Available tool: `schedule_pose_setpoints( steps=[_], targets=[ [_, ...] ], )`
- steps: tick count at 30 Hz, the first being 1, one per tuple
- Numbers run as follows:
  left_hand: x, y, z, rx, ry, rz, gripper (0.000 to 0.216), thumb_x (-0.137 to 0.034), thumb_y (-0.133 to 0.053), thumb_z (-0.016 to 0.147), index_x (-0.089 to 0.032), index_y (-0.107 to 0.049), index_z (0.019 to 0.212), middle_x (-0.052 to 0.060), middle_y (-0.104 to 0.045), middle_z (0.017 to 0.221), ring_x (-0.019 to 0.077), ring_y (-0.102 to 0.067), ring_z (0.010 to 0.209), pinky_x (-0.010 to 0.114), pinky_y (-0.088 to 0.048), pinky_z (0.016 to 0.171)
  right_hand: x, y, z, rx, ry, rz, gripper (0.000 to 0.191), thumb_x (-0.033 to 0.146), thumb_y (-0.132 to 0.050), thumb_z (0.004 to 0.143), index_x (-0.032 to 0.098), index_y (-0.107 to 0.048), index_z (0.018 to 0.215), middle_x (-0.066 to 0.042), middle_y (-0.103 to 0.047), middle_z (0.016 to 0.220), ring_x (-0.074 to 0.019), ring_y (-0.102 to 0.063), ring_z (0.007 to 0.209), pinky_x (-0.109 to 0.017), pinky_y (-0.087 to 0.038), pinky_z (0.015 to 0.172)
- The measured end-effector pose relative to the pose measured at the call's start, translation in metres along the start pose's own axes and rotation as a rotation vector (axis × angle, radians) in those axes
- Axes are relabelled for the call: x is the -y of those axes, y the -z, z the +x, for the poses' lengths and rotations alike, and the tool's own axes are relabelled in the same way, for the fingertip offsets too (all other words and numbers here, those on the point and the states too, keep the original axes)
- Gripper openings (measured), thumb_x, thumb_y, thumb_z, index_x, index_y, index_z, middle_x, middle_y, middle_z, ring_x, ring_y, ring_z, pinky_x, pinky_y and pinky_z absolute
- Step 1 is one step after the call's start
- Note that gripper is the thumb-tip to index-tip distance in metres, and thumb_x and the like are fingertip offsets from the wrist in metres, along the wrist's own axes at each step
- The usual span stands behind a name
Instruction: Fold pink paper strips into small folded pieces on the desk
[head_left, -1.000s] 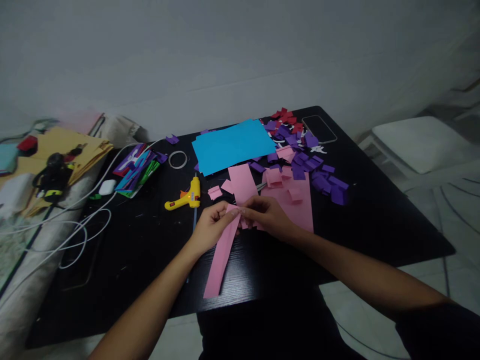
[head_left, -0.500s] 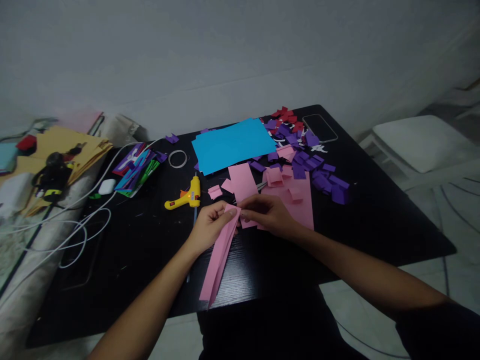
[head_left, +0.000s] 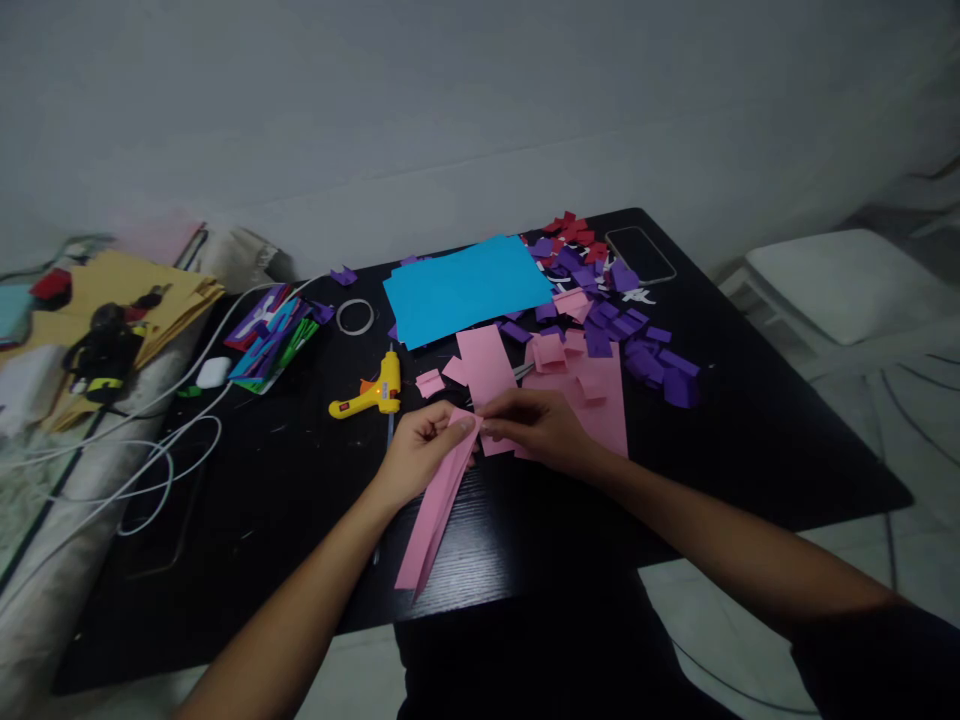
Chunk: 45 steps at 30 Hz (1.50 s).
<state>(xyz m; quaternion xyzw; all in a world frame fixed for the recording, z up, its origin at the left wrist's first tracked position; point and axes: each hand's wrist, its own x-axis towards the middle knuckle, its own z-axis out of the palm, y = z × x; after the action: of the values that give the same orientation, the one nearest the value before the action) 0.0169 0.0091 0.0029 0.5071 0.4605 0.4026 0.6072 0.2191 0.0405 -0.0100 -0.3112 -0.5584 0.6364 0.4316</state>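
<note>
A long folded strip of pink paper [head_left: 436, 510] slants down towards the table's front edge. My left hand [head_left: 420, 450] grips its upper end, thumb on top. Fingers and thumb of my right hand [head_left: 536, 425] pinch at the same end's right corner. Just beyond my hands lies a pink paper piece [head_left: 487, 365], and partly under it are scissors [head_left: 523, 371], mostly covered. Small folded pink pieces [head_left: 430, 383] lie beside it. A larger pink sheet [head_left: 609, 420] with folded pink bits on it is partly behind my right hand.
A yellow glue gun [head_left: 371, 395] lies left of my hands. Blue sheets [head_left: 469, 290] are at the back, with purple paper pieces [head_left: 645, 355] and red ones [head_left: 574, 232] to the right. A phone [head_left: 641, 254], a tape ring [head_left: 355, 317] and white cables [head_left: 169, 455] are also on the black table.
The lower end of the pink strip has risen slightly and shifted a little left. Both hands keep nearly the same place and grip.
</note>
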Motion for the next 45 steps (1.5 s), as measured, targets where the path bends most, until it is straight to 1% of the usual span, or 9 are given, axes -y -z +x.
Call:
schedule_pose_setpoints(
  steps=[9,13,19,23,27,34,45],
  targets=[
    [-0.0057,-0.001,0.0004,-0.017,-0.036,0.051,0.026,-0.039,-0.077,0.088,-0.015,-0.073,0.079,0.002,-0.074,0.07,0.0129,-0.066,0.06,0.024,-0.051,0.06,-0.0028,0.0004,0.0002,-0.007,-0.007,-0.002,0.02,0.037,-0.089,0.077,0.021,-0.083,0.087,-0.003,-0.078,0.079,-0.0143,-0.07,0.068,-0.029,-0.059,0.069],
    [-0.0063,-0.0011,0.0007,-0.048,-0.044,0.085,0.025,-0.039,-0.078,0.086,-0.016,-0.075,0.079,0.002,-0.072,0.067,0.013,-0.064,0.059,0.024,-0.047,0.058,-0.0029,0.0007,0.0,-0.007,0.002,-0.01,0.021,0.037,-0.089,0.077,0.02,-0.082,0.087,-0.002,-0.078,0.079,-0.0146,-0.07,0.07,-0.03,-0.06,0.071],
    [-0.0061,-0.0016,0.0007,-0.047,0.002,0.041,0.025,-0.039,-0.079,0.085,-0.016,-0.074,0.078,0.002,-0.072,0.067,0.0137,-0.063,0.059,0.025,-0.048,0.059,-0.004,0.0004,-0.0002,-0.009,0.004,-0.024,0.017,0.035,-0.089,0.077,0.022,-0.082,0.086,-0.001,-0.076,0.075,-0.014,-0.069,0.068,-0.029,-0.059,0.07],
    [-0.0053,-0.0022,0.0002,-0.045,0.008,0.022,0.025,-0.039,-0.079,0.085,-0.016,-0.073,0.078,0.002,-0.072,0.067,0.0132,-0.063,0.059,0.025,-0.047,0.059,-0.0038,0.0003,-0.0007,-0.008,-0.013,-0.016,0.019,0.036,-0.089,0.077,0.021,-0.082,0.086,-0.002,-0.076,0.076,-0.0143,-0.069,0.069,-0.029,-0.059,0.069],
    [-0.0051,-0.0023,0.0002,-0.044,0.025,0.0,0.024,-0.039,-0.08,0.084,-0.016,-0.074,0.079,0.002,-0.072,0.069,0.0134,-0.063,0.06,0.025,-0.048,0.061,-0.0027,-0.0003,-0.0013,-0.014,-0.018,-0.006,0.017,0.033,-0.089,0.076,0.021,-0.083,0.086,-0.001,-0.076,0.076,-0.0135,-0.069,0.068,-0.027,-0.057,0.067],
    [-0.0026,0.0,0.002,-0.054,0.014,0.009,0.023,-0.037,-0.081,0.082,-0.015,-0.075,0.079,0.001,-0.071,0.069,0.0128,-0.061,0.063,0.024,-0.045,0.063,-0.0036,-0.0013,-0.0014,-0.011,-0.015,0.018,0.015,0.03,-0.09,0.076,0.022,-0.083,0.086,-0.001,-0.076,0.076,-0.0122,-0.068,0.067,-0.026,-0.057,0.066],
    [-0.0019,0.0001,0.0023,-0.069,0.006,0.034,0.022,-0.037,-0.081,0.082,-0.016,-0.075,0.077,0.0,-0.067,0.069,0.0122,-0.056,0.063,0.024,-0.041,0.062,-0.0043,-0.0013,-0.0019,-0.008,-0.019,0.003,0.021,0.039,-0.09,0.076,0.021,-0.082,0.086,-0.001,-0.076,0.077,-0.0135,-0.069,0.067,-0.028,-0.06,0.067]
  ],
)
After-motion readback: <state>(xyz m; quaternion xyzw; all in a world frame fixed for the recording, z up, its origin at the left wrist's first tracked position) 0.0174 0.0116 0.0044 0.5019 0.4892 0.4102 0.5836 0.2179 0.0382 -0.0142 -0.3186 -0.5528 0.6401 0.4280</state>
